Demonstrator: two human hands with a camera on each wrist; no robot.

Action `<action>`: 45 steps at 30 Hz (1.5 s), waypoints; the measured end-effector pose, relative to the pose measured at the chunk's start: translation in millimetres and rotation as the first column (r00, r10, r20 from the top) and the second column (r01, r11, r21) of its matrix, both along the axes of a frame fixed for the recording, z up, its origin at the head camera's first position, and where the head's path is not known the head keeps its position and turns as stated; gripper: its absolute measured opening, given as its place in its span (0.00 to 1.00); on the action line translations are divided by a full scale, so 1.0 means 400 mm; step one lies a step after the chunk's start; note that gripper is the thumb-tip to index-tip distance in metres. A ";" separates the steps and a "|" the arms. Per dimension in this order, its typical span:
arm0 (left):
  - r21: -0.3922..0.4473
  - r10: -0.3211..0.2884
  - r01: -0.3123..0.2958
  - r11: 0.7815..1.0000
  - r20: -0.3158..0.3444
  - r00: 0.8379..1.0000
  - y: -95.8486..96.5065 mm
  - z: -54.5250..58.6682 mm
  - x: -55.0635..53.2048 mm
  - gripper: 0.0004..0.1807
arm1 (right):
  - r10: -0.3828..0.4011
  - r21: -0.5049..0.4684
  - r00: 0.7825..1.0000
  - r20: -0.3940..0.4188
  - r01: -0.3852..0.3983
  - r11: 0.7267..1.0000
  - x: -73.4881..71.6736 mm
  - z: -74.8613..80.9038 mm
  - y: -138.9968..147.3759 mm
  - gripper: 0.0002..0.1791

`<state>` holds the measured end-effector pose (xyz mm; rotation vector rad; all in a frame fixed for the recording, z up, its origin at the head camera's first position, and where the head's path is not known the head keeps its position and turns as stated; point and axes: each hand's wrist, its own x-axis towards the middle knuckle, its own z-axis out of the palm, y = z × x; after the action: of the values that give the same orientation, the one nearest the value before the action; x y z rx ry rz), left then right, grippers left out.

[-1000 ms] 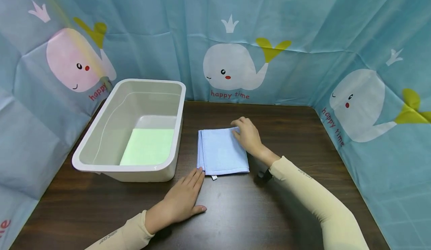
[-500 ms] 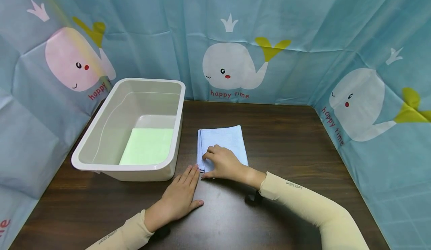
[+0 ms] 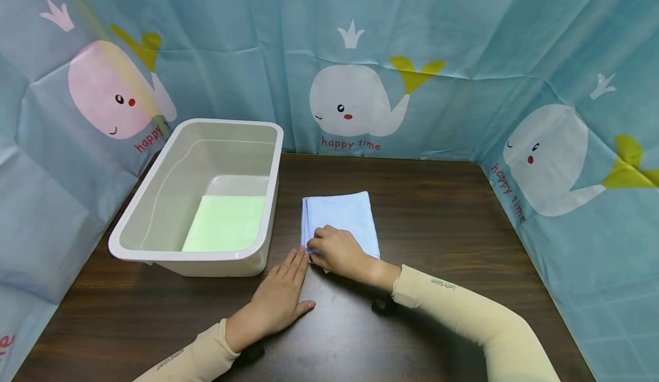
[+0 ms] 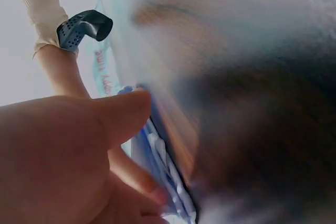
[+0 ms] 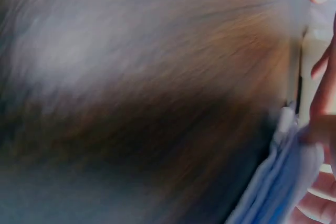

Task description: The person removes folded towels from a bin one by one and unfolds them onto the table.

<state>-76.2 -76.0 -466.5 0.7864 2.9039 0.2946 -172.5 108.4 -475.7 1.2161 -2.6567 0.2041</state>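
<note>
A light blue folded cloth (image 3: 347, 210) lies on the dark wooden table. My right hand (image 3: 342, 253) is over its near left corner, and its curled fingers and thumb pinch the layers there. My left hand (image 3: 278, 296) rests flat on the table, thumb spread, its fingertips right at that same corner. In the left wrist view the stacked edge of the cloth (image 4: 163, 163) shows beyond the left thumb. The right wrist view has the layered cloth edge (image 5: 273, 177) beside the fingers. A small white tag is partly covered by the right hand.
A pale grey plastic basin (image 3: 244, 266) stands to the left of the cloth. A flat light green piece (image 3: 226, 222) lies inside on its bottom. Blue whale-print curtains (image 3: 278, 84) border the table (image 3: 427, 210) at the back and on both sides.
My right hand has come from the cloth's far right corner to its near left corner, and its fingers have curled in there. My left hand has hardly moved.
</note>
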 end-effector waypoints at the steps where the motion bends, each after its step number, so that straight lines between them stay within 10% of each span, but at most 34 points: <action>1: 0.007 0.004 -0.004 1.000 -0.012 1.000 0.002 0.000 -0.001 0.49 | -0.010 -0.030 1.000 0.007 0.010 0.999 0.000 0.004 0.001 0.08; 11: -0.010 -0.050 0.050 0.999 -0.016 0.999 0.021 -0.017 -0.007 0.48 | -0.143 -0.281 0.964 0.225 0.204 0.938 -0.023 0.034 0.023 0.09; 18: 0.016 -0.075 0.075 0.997 0.025 0.997 0.031 -0.023 -0.027 0.45 | -0.177 -0.289 0.940 0.291 0.263 0.920 -0.036 0.032 0.034 0.18; 35: -0.037 -0.058 0.062 0.997 0.095 0.994 0.030 -0.010 -0.038 0.48 | -0.240 -0.326 0.892 0.384 0.374 0.868 -0.066 0.051 0.085 0.07; 45: -0.034 -0.068 0.071 0.997 0.099 0.993 0.031 -0.004 -0.033 0.48 | -0.361 -0.320 0.787 0.500 0.555 0.767 -0.061 0.092 0.193 0.06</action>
<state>-89.6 -63.6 -468.0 0.8403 2.7755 0.2626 -196.8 185.7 -438.9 0.3526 -2.9011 1.0316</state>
